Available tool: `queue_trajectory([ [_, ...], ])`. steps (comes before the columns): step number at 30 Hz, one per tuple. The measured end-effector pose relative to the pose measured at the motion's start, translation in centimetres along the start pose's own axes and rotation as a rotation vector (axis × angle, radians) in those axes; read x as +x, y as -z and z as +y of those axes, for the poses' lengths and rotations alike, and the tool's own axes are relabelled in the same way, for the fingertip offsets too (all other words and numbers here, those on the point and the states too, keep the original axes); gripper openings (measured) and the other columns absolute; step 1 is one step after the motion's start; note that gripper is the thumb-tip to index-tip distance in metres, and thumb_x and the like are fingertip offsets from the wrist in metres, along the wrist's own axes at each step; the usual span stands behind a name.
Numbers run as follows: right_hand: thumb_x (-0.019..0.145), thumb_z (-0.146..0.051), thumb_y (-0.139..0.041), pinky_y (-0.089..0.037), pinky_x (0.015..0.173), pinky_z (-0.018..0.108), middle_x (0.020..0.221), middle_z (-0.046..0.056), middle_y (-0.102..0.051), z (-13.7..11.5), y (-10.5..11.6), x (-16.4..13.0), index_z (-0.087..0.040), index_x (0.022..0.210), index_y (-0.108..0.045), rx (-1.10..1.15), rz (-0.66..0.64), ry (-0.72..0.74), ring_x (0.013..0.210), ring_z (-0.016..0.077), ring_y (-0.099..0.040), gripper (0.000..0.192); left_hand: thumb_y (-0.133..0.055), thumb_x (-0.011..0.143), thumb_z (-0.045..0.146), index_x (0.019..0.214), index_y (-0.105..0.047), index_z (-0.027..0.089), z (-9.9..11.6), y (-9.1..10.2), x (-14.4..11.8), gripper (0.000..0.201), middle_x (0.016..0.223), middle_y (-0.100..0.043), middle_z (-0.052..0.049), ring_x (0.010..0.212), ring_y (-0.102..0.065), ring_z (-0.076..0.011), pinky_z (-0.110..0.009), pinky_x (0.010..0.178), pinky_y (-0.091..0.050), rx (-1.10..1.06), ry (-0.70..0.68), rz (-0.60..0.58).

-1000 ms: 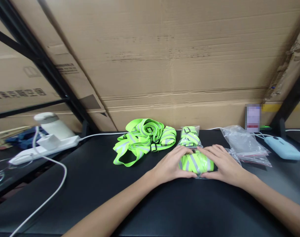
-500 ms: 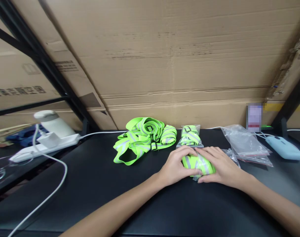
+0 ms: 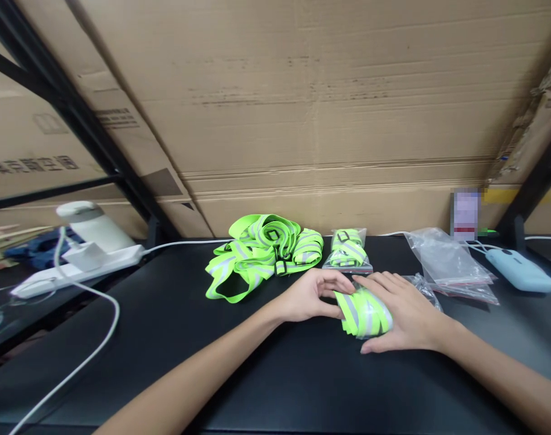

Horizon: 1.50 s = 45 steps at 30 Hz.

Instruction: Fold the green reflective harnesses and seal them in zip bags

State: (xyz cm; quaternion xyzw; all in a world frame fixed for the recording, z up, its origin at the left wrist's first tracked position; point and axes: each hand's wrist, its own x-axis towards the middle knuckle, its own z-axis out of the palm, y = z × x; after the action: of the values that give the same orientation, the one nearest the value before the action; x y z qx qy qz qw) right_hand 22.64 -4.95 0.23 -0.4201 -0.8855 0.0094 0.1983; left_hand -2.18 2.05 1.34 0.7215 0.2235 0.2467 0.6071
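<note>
A folded fluorescent green reflective strap [image 3: 366,313] with silver stripes lies between my hands, its right part inside a clear plastic bag. My left hand [image 3: 315,297] grips its left edge, thumb below and fingers above. Curved over the bag's right side, my right hand [image 3: 405,311] holds the bagged part, with its thumb apart near the front. Behind them lies another strap packed in a clear zip bag [image 3: 348,249]. Left of that is a loose pile of green reflective straps [image 3: 261,248] with black buckles.
Clear zip bags [image 3: 452,260] lie at the right, beside a light blue power bank [image 3: 521,270] with a cable. A pixelated phone-like object [image 3: 466,214] stands behind. At left are a white power strip [image 3: 83,270], a white bottle [image 3: 98,226] and a cable. Cardboard [image 3: 312,121] backs the black table [image 3: 257,368].
My left hand has shifted left, from over the strap to its left edge. More of the strap shows, tilted toward me. My right thumb has moved slightly down, away from it.
</note>
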Motion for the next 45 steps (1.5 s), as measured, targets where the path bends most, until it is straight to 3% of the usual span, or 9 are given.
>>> queue_trajectory([
  [7,0.081,-0.068,-0.071,-0.053,0.084,0.048,0.113,0.019,-0.068,0.2,-0.3,0.1,-0.008,0.141,-0.052,-0.033,0.093,0.109,0.101,0.0341,-0.065,0.087,-0.087,0.061,0.015,0.087,-0.064,0.015,-1.0,-2.6,1.1,0.035,0.089,-0.066,0.0,0.083,-0.066,-0.0148,-0.028,0.078,-0.056,0.005,-0.075,0.243],
  [12,0.089,-0.058,-0.068,-0.052,0.082,0.044,0.112,0.017,-0.069,-0.1,-0.2,0.4,-0.01,0.144,-0.049,-0.048,0.213,0.229,0.098,0.0311,-0.065,0.076,-0.084,0.051,0.006,0.081,-0.051,0.019,-1.1,-3.2,1.3,0.046,0.071,-0.049,0.009,0.058,-0.043,-0.0064,-0.016,0.05,-0.035,0.211,-0.065,0.412],
  [17,0.096,-0.037,-0.068,-0.051,0.083,0.041,0.113,0.015,-0.07,-0.8,-0.3,0.8,-0.011,0.146,-0.045,-0.049,0.307,0.341,0.1,0.029,-0.064,0.061,-0.08,0.061,0.012,0.098,-0.064,0.016,-0.8,-3.8,1.3,0.041,0.083,-0.066,0.002,0.064,-0.053,-0.0095,-0.019,0.057,-0.041,0.222,-0.049,0.309],
  [20,0.093,-0.042,-0.071,-0.05,0.083,0.04,0.111,0.014,-0.07,-1.0,-0.2,0.9,-0.014,0.148,-0.042,-0.015,0.32,0.345,0.097,0.0279,-0.065,0.068,-0.075,0.069,0.018,0.078,-0.069,0.013,-0.4,-4.0,1.3,0.012,0.066,-0.063,0.003,0.058,-0.053,-0.0099,-0.02,0.055,-0.039,0.17,-0.003,0.213],
  [23,0.083,-0.062,-0.075,-0.049,0.089,0.044,0.118,0.016,-0.068,-1.0,0.5,1.0,-0.016,0.151,-0.038,0.03,0.309,0.318,0.104,0.0309,-0.065,0.09,-0.078,0.068,0.021,0.065,-0.066,0.013,-0.5,-3.5,1.2,0.015,0.055,-0.056,0.005,0.051,-0.047,-0.0076,-0.02,0.051,-0.036,0.099,0.037,0.215],
  [28,0.07,-0.066,-0.081,-0.044,0.102,0.051,0.139,0.018,-0.059,0.0,1.5,0.6,-0.02,0.154,-0.035,0.035,0.19,0.161,0.123,0.0371,-0.057,0.106,-0.084,0.064,0.033,0.063,-0.064,0.014,-1.0,-2.5,1.3,0.028,0.05,-0.057,0.003,0.043,-0.049,-0.009,-0.021,0.044,-0.039,-0.015,0.148,0.25],
  [33,0.077,-0.036,-0.076,-0.051,0.091,0.049,0.127,0.014,-0.064,0.3,0.8,0.4,-0.024,0.149,-0.041,0.082,0.242,-0.108,0.112,0.0345,-0.062,0.082,-0.081,0.076,0.054,0.105,-0.069,0.013,0.0,-2.7,1.0,0.052,0.08,-0.069,-0.005,0.064,-0.065,-0.0151,-0.029,0.062,-0.055,-0.281,0.085,0.238],
  [40,0.083,-0.069,-0.064,-0.049,0.098,0.051,0.109,0.008,-0.065,-0.3,1.0,0.8,-0.025,0.151,-0.038,0.679,0.31,-0.566,0.103,0.0302,-0.064,0.085,-0.091,0.067,0.042,0.121,-0.05,0.02,0.5,-3.8,0.9,0.071,0.095,-0.068,-0.005,0.073,-0.068,-0.018,-0.032,0.063,-0.06,-0.326,0.022,0.312],
  [45,0.088,-0.068,-0.06,-0.051,0.056,0.029,0.084,0.003,-0.064,1.1,1.5,0.9,-0.022,0.136,-0.056,1.177,0.211,-0.798,0.073,0.0201,-0.063,0.067,-0.09,0.069,0.042,0.118,-0.052,0.017,0.0,-3.5,1.1,0.066,0.092,-0.071,-0.006,0.078,-0.067,-0.0175,-0.029,0.066,-0.059,-0.402,0.091,0.472],
])
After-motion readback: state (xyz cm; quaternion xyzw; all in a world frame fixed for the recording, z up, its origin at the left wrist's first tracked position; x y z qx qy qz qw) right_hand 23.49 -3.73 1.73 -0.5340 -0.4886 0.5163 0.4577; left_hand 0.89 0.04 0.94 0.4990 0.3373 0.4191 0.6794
